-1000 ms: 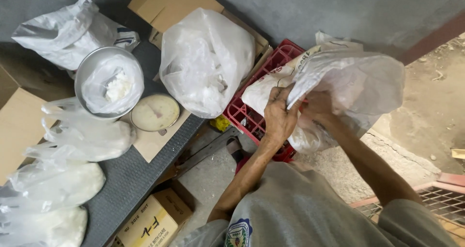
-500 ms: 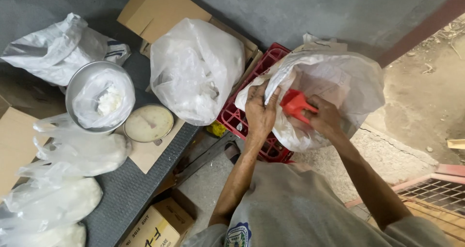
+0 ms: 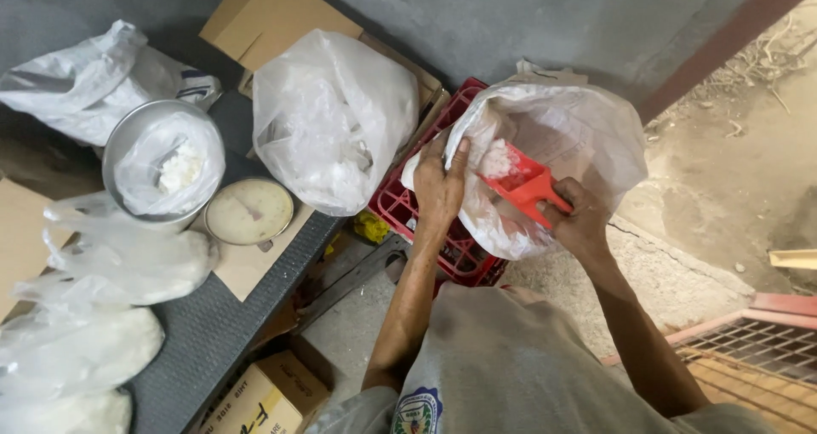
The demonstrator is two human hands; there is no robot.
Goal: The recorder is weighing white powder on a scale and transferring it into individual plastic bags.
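Note:
My right hand (image 3: 579, 221) grips the handle of a red plastic scoop (image 3: 521, 180) that holds white powder and points into a large translucent plastic bag (image 3: 579, 136). My left hand (image 3: 438, 187) holds the near left rim of that bag open. The bag rests on a red plastic crate (image 3: 425, 221). To the left, a metal scale pan (image 3: 128, 136) lined with a small plastic bag of white powder (image 3: 174, 166) sits above the round scale dial (image 3: 249, 211).
Another big bag of white powder (image 3: 336, 119) stands between scale and crate, in front of cardboard boxes (image 3: 264, 17). Several filled tied bags (image 3: 102, 315) lie on the dark tabletop (image 3: 213, 332) at left. A metal grate (image 3: 749, 357) is at the lower right.
The red scoop came out of the bag's folds and now shows loaded with powder. My left hand shifted from clutching the bag's top to holding its rim open. The view moved right.

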